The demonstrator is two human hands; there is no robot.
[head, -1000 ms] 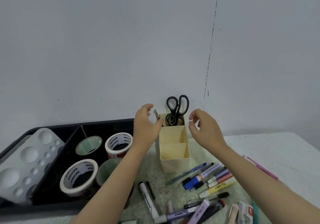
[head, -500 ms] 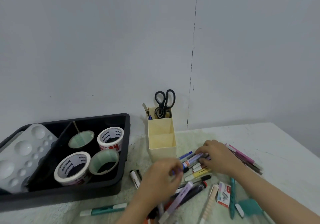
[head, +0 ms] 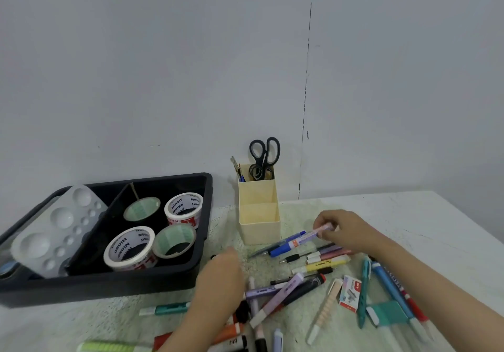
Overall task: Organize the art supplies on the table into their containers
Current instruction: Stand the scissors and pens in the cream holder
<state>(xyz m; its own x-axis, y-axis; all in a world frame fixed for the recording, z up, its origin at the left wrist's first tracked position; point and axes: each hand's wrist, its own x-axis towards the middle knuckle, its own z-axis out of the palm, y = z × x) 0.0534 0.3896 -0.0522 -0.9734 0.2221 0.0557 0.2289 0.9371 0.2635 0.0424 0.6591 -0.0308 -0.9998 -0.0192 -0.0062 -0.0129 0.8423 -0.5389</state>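
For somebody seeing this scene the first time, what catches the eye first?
Probably the loose heap of coloured pens and markers spread at near right, where the right hand pinches a lilac marker. Next, the black-handled scissors standing in the cream plastic organiser at back centre, and the black plastic tray at left, holding tape rolls and a white paint palette.

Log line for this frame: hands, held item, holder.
right hand pinches lilac marker | left hand over loose pens, grip unclear | scissors in back slot of holder
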